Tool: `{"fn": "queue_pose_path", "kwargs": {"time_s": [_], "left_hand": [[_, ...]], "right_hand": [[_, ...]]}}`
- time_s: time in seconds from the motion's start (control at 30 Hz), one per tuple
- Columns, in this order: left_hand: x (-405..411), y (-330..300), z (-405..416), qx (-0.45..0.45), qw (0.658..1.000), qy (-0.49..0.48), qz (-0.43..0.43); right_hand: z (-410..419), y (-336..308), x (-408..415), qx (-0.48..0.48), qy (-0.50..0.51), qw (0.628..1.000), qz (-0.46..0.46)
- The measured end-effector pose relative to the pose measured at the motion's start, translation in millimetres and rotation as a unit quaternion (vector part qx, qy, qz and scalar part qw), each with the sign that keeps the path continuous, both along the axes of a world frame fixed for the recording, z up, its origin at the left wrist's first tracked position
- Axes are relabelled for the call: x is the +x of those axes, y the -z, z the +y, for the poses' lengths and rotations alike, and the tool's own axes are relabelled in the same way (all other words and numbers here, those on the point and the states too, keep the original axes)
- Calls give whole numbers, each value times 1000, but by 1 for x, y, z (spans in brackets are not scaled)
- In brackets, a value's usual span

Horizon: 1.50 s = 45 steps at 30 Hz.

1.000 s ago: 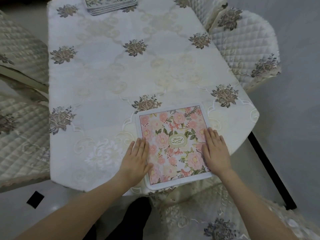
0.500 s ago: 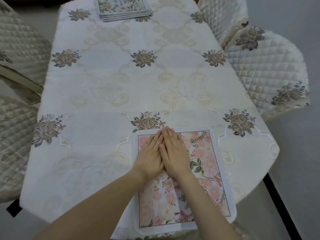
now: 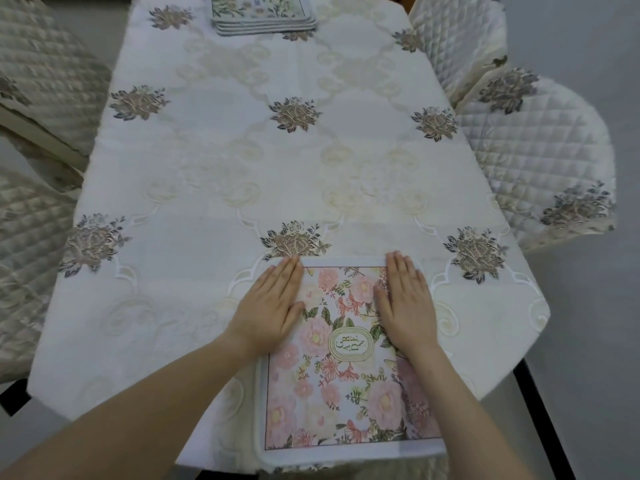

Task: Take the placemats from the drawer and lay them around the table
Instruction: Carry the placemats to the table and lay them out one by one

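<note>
Pink floral placemat (image 3: 346,375) lies under flat left hand (image 3: 270,306) and right hand (image 3: 405,303), each grip open, holding nothing.

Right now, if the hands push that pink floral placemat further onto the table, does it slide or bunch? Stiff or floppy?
Probably slides: the placemat lies flat under the flat left hand and right hand, without wrinkles. Likely semi-stiff: its near edge appears to hang past the table edge with little droop. It may drag the tablecloth, a loose cloth underneath.
</note>
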<state>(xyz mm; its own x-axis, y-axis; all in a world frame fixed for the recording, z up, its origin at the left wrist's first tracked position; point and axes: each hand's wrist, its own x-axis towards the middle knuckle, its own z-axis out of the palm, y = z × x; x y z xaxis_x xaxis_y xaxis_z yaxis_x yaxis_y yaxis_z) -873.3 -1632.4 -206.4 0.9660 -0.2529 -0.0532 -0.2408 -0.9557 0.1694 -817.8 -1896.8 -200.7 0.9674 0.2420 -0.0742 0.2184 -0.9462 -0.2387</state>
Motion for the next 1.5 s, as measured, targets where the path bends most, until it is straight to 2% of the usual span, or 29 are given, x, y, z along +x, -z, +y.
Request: {"fn": "queue_pose_path", "kwargs": {"time_s": [0.2,0.33,0.47,0.73,1.03,1.23,1.37,1.5], "left_hand": [[-8,-32,-19,24,999,-2,26],[-72,-36,-52,-24,999,-1,-37],[-122,-11,-75,-35,999,-3,19],[-127,-11,-46,-22,998,59,27],[-137,-22,9,31,993,81,74],[-129,-42,10,44,990,85,100],[-114,-67,19,-36,988,61,138],[-116,-98,58,-72,993,46,79]], "right_hand": [[6,-24,-13,20,-11,1000,10],[41,-39,-104,96,-52,993,32],[44,-11,-157,74,-42,996,35],[-2,-5,-148,13,-64,998,24],[-45,-13,-137,26,-15,999,34],[-26,-31,-138,28,23,996,76],[11,-68,-130,78,71,987,120],[78,-105,-134,106,30,991,74]]}}
